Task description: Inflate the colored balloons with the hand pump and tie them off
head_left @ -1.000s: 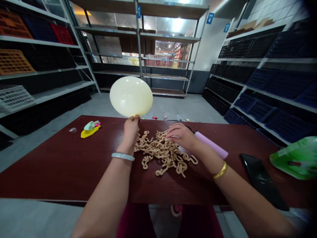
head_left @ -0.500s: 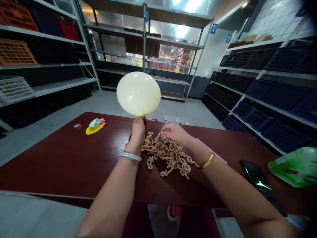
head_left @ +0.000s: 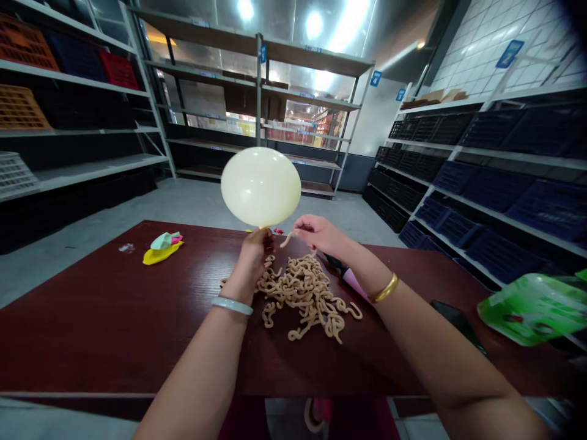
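Note:
A pale cream inflated balloon [head_left: 261, 186] stands upright above my left hand [head_left: 255, 252], whose closed fingers grip its neck. My right hand [head_left: 323, 237] is raised just right of it, pinching a short beige cord [head_left: 288, 238] whose free end points toward the left hand. Below both hands lies a tangled pile of beige curly cords [head_left: 302, 284] on the dark red-brown table [head_left: 114, 324]. What the cords are made of I cannot tell. Both hands are apart from each other.
Uninflated yellow [head_left: 160, 253] and mint balloons [head_left: 164, 241] lie at the table's left, near a scrap of clear plastic [head_left: 126, 248]. Under my right forearm is a pink-and-black object [head_left: 353, 281]. A dark phone-like slab [head_left: 458, 324] and a green bag [head_left: 532, 308] are at right.
My right hand has lifted off the pile with one beige cord and come nearer the balloon's neck. The left hand keeps hold of the balloon. The camera view has tilted up slightly.

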`<state>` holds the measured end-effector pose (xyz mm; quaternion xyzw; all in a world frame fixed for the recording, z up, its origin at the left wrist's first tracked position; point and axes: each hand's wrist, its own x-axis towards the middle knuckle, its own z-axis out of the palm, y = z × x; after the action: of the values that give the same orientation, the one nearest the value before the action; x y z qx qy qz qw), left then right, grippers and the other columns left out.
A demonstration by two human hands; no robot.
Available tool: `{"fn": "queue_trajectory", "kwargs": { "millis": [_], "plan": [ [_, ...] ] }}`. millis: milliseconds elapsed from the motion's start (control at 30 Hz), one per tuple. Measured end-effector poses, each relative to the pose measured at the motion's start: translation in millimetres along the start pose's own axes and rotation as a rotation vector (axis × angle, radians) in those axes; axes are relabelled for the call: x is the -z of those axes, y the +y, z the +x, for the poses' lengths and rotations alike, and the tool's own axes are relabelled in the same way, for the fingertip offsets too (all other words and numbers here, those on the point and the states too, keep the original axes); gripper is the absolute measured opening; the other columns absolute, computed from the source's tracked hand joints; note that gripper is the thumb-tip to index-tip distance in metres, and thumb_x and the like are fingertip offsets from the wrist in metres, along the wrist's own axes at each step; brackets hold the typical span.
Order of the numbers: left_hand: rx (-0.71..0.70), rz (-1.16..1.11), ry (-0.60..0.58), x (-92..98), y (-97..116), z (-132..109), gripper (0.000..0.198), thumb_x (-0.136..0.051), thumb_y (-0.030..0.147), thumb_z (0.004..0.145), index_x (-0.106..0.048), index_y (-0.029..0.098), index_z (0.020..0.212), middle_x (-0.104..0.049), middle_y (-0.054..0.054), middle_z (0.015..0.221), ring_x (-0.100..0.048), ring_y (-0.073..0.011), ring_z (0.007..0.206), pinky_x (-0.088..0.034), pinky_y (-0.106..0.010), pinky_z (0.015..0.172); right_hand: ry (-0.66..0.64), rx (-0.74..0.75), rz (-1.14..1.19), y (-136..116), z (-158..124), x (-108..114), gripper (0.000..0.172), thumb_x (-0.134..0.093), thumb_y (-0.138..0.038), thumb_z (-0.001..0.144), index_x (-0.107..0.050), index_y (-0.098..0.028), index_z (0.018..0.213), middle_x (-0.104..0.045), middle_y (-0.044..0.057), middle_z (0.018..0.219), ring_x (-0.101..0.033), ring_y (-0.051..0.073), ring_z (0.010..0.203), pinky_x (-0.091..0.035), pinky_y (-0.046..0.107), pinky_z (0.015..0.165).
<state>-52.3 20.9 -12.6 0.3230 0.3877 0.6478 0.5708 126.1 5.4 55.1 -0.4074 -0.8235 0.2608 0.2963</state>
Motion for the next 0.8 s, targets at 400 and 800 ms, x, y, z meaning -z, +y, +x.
{"fn": "queue_trajectory", "kwargs": {
  "millis": [400, 800],
  "plan": [
    [0.153, -0.086, -0.218, -19.3, -18, -22, 0.021, -0.063, 0.023, 0.068, -0.041, 0.02, 0.068, -0.033, 0.009, 0.05, -0.025, -0.0037, 0.036, -0.012, -0.015, 0.035, 0.128, 0.03, -0.803, -13, 6, -28, 0.017, -0.049, -0.028, 0.095, -0.063, -0.02, 0.097, -0.069, 0.008, 0.097, -0.061, 0.02, 0.079, -0.035, 0.029, 0.063],
    [0.2, -0.155, -0.217, -23.8, -19, -25, 0.028, -0.062, 0.02, 0.067, -0.034, 0.021, 0.068, -0.029, 0.01, 0.053, -0.024, -0.0027, 0.038, -0.015, -0.014, 0.037, -0.068, 0.138, 0.204, -42, 44, -25, 0.021, -0.059, -0.026, 0.091, -0.065, -0.021, 0.11, -0.072, 0.005, 0.102, -0.066, 0.016, 0.09, -0.052, 0.029, 0.077]
  ]
}}
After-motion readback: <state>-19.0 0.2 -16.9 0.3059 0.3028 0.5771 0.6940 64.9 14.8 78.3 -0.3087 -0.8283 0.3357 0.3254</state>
